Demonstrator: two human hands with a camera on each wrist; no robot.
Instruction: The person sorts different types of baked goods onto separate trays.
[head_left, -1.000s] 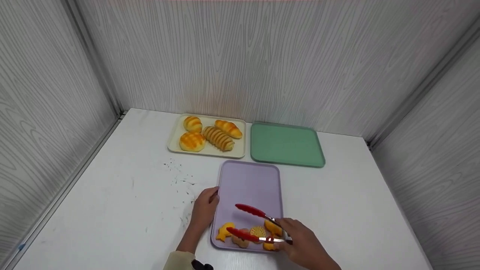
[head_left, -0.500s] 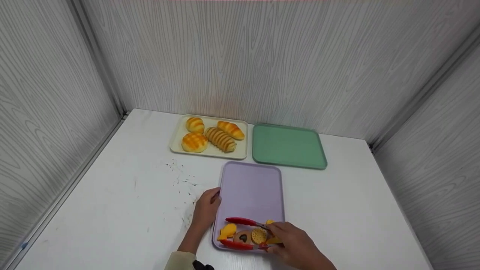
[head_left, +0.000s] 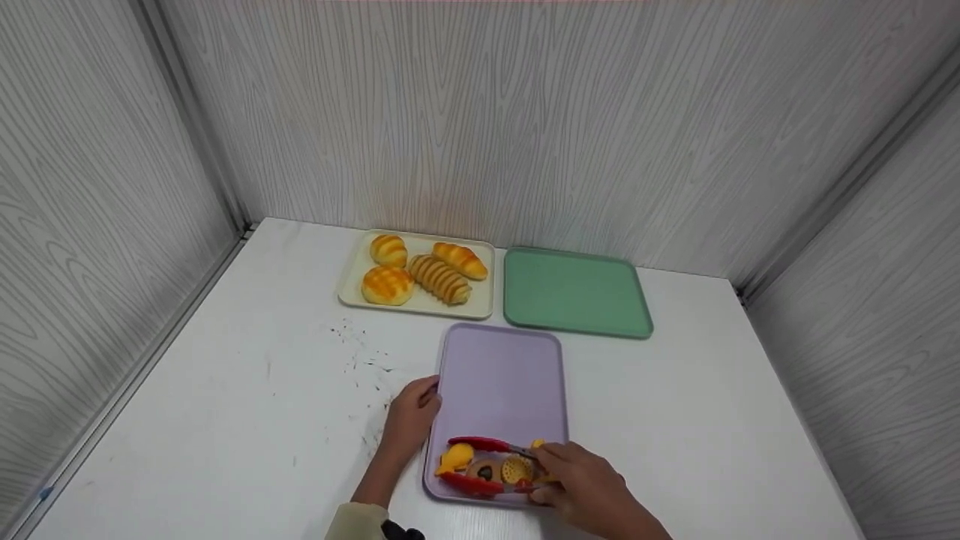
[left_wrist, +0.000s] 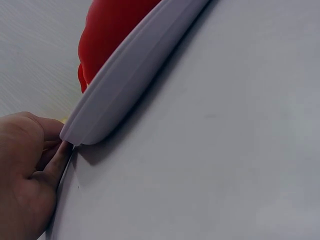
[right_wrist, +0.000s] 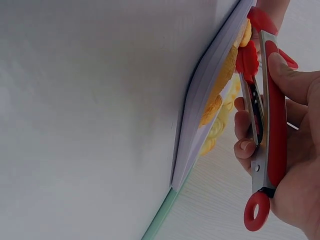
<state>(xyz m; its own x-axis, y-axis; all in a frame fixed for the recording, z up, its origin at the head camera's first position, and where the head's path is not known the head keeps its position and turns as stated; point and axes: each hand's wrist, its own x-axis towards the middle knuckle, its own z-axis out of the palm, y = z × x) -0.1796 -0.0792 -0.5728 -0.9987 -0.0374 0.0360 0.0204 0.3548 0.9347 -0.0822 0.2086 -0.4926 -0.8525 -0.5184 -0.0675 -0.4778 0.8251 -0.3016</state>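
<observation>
My left hand (head_left: 411,420) pinches the left rim of the purple tray (head_left: 501,371); the left wrist view shows thumb and fingers at the tray's edge (left_wrist: 112,97). Red-tipped tongs (head_left: 472,484) are in my right hand (head_left: 589,484), fingers and thumb round the handles in the right wrist view. The tong tips stand apart, low over the tray's near end, on either side of a yellow fish-shaped cookie (head_left: 456,457) and a brown cookie (head_left: 484,472) with a dark heart. Beside them lies a round dotted cookie (head_left: 517,470). More yellow pieces are partly hidden by my right hand.
Behind the purple tray stand a cream tray (head_left: 352,295) with several bread rolls, among them a round bun (head_left: 388,285) and a ridged roll (head_left: 439,280), and a green tray (head_left: 576,292). Grey wood-grain panels (head_left: 480,120) enclose the white table (head_left: 225,390) at the back and sides.
My right hand has lowered the tongs and shifted them slightly left, so the tips moved down round the fish-shaped and brown cookies. The left hand stays at the tray's rim.
</observation>
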